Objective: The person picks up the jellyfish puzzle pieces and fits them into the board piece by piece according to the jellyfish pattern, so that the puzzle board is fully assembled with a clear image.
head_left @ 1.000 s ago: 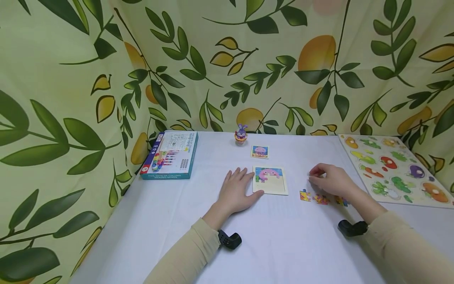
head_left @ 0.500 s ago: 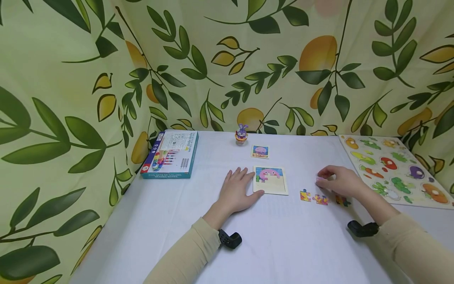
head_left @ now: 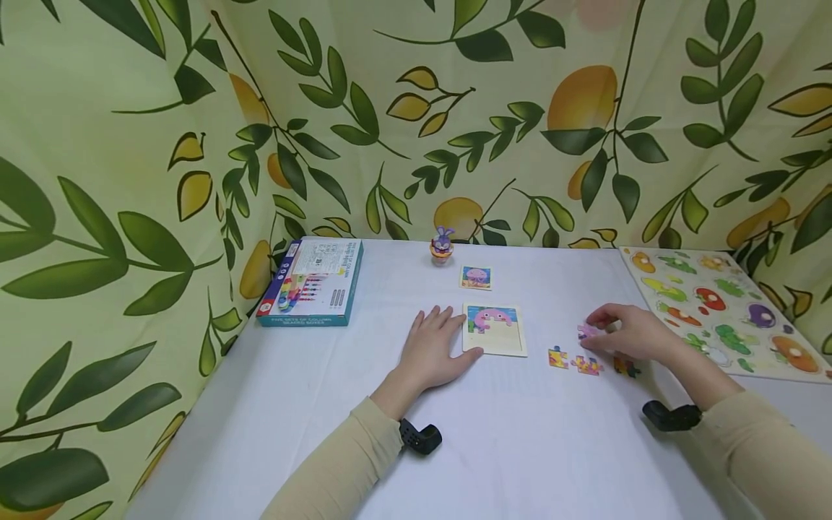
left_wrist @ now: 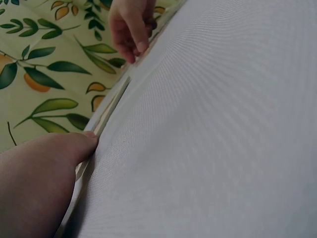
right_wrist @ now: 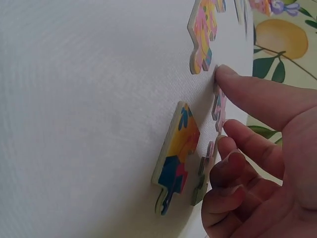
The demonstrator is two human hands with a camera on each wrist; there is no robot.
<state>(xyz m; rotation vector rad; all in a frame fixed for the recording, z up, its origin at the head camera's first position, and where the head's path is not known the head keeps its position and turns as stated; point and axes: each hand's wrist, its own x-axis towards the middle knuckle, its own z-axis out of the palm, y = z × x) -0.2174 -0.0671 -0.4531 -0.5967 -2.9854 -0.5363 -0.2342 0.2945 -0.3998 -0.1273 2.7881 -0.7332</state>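
The left hand [head_left: 434, 352] lies flat and relaxed on the table [head_left: 325, 390], steadying the puzzle tray [head_left: 495, 330] at its 3 o'clock. The right hand [head_left: 633, 334] pinches a pink puzzle piece [head_left: 588, 331], lifted just above the loose pieces [head_left: 575, 361] at the tray's 3 o'clock.

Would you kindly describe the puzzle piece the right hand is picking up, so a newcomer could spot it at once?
On the white table, look right of the puzzle tray. The right hand pinches a pinkish piece at its fingertips. The other loose pieces lie flat nearer the person, yellow and orange.

right hand [head_left: 633, 334] pinching pink puzzle piece [head_left: 588, 331]
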